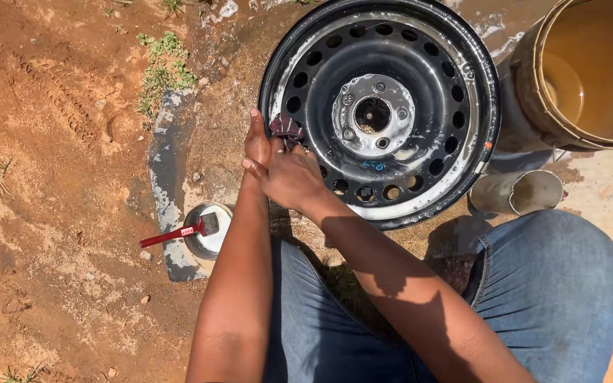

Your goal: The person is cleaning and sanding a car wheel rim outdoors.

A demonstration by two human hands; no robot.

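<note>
- A large tan bucket (590, 71) is standing at the upper right, holding murky brown water.
- A smaller, dirty cylindrical container (516, 193) is lying tilted just below the bucket, its open mouth facing right.
- A small round metal bowl (207, 237) is sitting on the ground at lower left, near a grey strip (167, 177) that is running along the soil.
- A brush with a red handle (175, 234) is resting across the bowl's rim, its dark head over the bowl and its handle pointing left.
- Patches of green weeds (164, 67) are growing in the reddish dirt (51, 177) at upper left.
- Small stones are lying scattered over the dirt.
- Wet ground (477, 21) is glistening at the top.
</note>
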